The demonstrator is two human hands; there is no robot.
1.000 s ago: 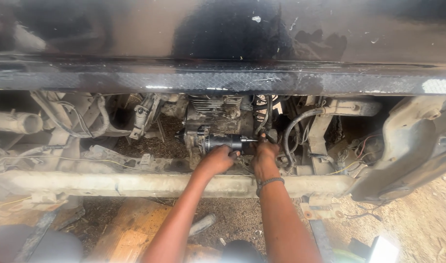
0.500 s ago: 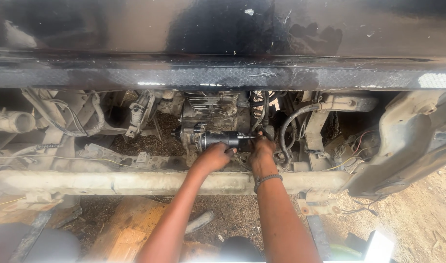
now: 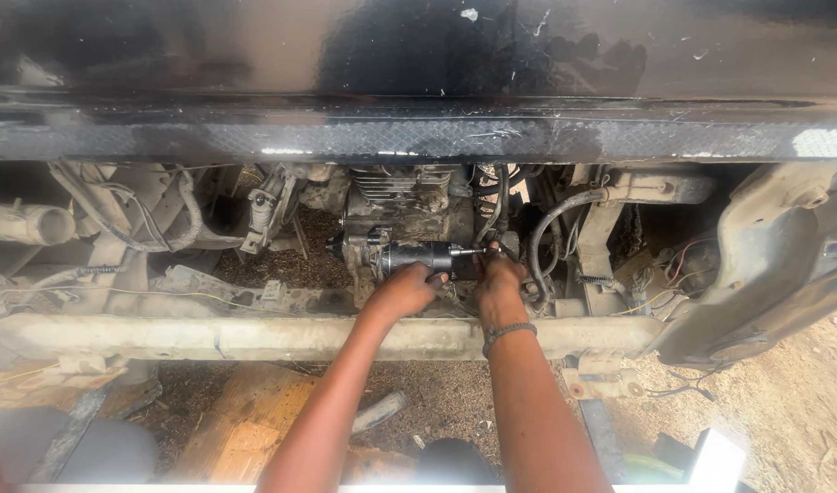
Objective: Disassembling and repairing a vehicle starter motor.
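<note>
A dark cylindrical starter motor (image 3: 415, 256) lies sideways in front of a grimy finned engine block (image 3: 402, 203) under a vehicle's frame. My left hand (image 3: 406, 288) cups the motor from below, fingers curled around its body. My right hand (image 3: 498, 276), with a dark band on the wrist, is at the motor's right end, where a thin metal stud sticks out; its fingers are pinched there on something small that I cannot make out. Both forearms reach in over a dusty cross beam (image 3: 281, 336).
A black checker-plate edge (image 3: 418, 137) overhangs the bay. Hoses and cables (image 3: 551, 224) crowd the right of the engine, a pipe (image 3: 26, 222) and wiring the left. A wooden plank (image 3: 240, 422) and loose parts lie on the dirt below.
Both hands stay at the starter motor; the view has shifted slightly, and the hands sit a little lower and further left in frame.
</note>
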